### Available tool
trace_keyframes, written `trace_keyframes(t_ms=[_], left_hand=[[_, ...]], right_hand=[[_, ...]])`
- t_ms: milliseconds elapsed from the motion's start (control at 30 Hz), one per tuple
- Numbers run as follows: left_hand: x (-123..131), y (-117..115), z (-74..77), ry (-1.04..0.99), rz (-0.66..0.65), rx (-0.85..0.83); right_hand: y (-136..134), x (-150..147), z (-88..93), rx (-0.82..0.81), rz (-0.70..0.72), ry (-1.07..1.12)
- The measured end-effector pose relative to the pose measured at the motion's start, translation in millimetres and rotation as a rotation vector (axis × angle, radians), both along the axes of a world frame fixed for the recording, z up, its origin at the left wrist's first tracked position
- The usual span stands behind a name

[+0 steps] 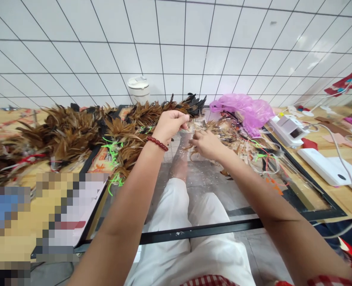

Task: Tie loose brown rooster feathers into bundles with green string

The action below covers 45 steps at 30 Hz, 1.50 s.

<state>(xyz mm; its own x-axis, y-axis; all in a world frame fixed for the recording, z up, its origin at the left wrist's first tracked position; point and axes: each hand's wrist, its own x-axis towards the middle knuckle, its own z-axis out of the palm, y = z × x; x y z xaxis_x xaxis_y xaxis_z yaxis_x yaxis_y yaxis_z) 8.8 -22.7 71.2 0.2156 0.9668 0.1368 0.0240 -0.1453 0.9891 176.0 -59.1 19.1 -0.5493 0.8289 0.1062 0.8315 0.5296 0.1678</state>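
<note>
Left hand [170,124], right hand [207,143] amid feathers [223,129]

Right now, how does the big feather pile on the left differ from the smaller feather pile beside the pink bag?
The left pile is larger and dark brown; the right pile, beside the pink bag, is smaller and paler. The left pile lies in thick bunches with green ties; the right pile looks loose and thin, mixed with cords. Both are feathers lying on the same table.
</note>
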Motion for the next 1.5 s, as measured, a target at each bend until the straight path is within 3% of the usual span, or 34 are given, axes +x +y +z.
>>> trace_keyframes(t_ms=[133,233,400,533,700,867,967,1067,1167,1300,1400,1500], left_hand=[[2,2,-3.8,-0.006,0.024,-0.030],[5,3,-6.6,-0.047,0.031,-0.105],[11,-3,-8.4,-0.138,-0.071,-0.238],[17,-8,-10.1,-0.170,-0.139,-0.316],[20,-6,-11.6,-0.304,-0.184,-0.340],[17,-4,-9.0,-0.335,-0.152,-0.338],[16,-5,-7.0,-0.342,-0.164,-0.344],[16,-5,-6.8,-0.329,-0.173,-0.336],[16,-3,-8.3,-0.283,-0.104,-0.296],[18,0,-9.8,-0.236,0.085,-0.225],[17,0,-9.2,-0.259,0.083,-0.237],[15,-2,-8.1,-0.271,0.046,-0.254]], right_hand=[[1,2,-0.2,-0.005,0.041,0.083],[0,14,19.1,0.033,0.037,0.365],[-4,26,43.0,0.179,-0.030,0.774],[-5,24,37.4,0.298,0.007,0.712],[-8,14,31.1,0.249,0.096,0.605],[-7,13,35.6,0.247,0.008,0.968],[0,14,33.8,0.156,-0.051,1.216],[5,17,32.4,0.054,-0.054,1.299],[2,21,36.4,0.056,-0.080,1.110],[-11,24,43.3,-0.156,-0.098,0.453],[-20,16,43.1,-0.368,-0.130,0.127],[-25,3,39.0,-0.473,-0.205,-0.013]])
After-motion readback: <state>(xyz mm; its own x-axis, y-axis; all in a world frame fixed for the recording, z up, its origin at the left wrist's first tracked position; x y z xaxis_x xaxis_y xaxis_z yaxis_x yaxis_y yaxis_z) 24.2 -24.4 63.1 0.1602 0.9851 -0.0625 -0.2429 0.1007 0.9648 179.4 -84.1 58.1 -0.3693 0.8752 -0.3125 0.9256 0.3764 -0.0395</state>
